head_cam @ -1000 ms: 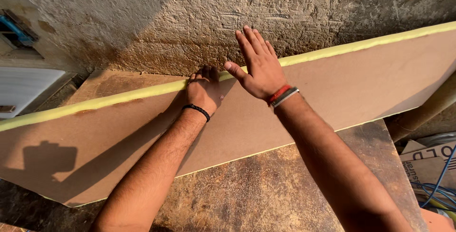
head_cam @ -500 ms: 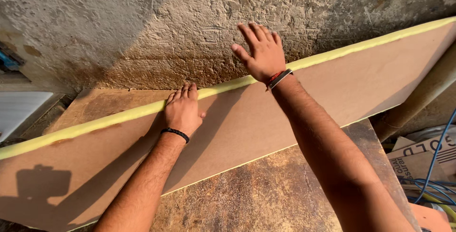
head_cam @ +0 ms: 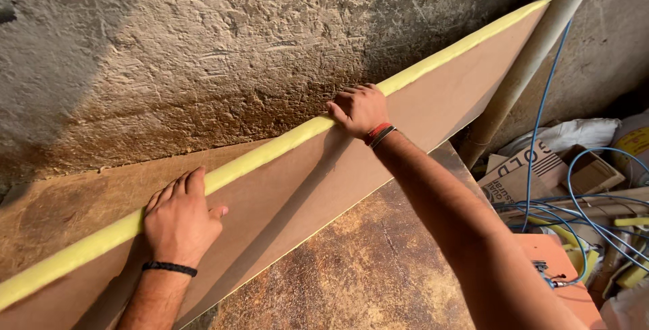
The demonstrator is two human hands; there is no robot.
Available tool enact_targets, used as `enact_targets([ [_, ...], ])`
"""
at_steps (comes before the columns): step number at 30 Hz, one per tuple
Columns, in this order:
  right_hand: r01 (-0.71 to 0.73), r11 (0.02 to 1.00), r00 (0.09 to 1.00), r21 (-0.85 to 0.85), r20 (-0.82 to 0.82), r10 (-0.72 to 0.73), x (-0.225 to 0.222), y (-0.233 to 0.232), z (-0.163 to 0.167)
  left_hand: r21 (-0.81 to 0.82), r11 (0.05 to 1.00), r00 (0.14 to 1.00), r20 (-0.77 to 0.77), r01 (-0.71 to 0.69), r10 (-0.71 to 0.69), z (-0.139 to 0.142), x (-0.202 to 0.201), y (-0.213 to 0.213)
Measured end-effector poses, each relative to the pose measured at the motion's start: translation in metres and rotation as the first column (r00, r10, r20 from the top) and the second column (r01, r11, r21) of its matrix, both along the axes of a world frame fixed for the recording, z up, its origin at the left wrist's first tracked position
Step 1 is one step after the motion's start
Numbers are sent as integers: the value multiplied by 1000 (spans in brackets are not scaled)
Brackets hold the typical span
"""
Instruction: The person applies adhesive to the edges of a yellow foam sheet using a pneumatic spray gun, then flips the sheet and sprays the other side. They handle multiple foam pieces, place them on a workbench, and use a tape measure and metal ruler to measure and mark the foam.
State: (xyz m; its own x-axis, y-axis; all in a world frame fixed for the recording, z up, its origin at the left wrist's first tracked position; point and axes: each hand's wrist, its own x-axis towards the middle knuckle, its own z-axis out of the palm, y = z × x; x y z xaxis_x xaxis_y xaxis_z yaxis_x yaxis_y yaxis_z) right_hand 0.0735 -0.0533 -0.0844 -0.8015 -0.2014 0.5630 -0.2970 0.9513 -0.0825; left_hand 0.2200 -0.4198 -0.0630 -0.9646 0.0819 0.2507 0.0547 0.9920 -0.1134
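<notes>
Spreading apart: L hand (head_cam: 179, 220), R hand (head_cam: 359, 109), board (head_cam: 433, 110).

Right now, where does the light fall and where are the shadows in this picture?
Head view: warm, low light on the right hand and the board; the wall is shadowed at upper left; the right arm throws a shadow on the board; the left hand is sharp, no blur.

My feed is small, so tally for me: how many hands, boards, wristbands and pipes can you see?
Hands: 2, left hand and right hand
Boards: 1, board with a yellow edge
Wristbands: 2, black wristband, red wristband
Pipes: 1, pipe
Total: 6
</notes>
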Motion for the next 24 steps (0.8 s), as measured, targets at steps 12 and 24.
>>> enact_targets([
  [12,-141,986,912,-87,-398,96,33,21,-35,-250,933,850,399,-258,342,1,24,-59],
  [24,-231,962,818,-143,-563,113,82,-41,26,-251,965,992,71,-82,103,-5,18,-117],
])
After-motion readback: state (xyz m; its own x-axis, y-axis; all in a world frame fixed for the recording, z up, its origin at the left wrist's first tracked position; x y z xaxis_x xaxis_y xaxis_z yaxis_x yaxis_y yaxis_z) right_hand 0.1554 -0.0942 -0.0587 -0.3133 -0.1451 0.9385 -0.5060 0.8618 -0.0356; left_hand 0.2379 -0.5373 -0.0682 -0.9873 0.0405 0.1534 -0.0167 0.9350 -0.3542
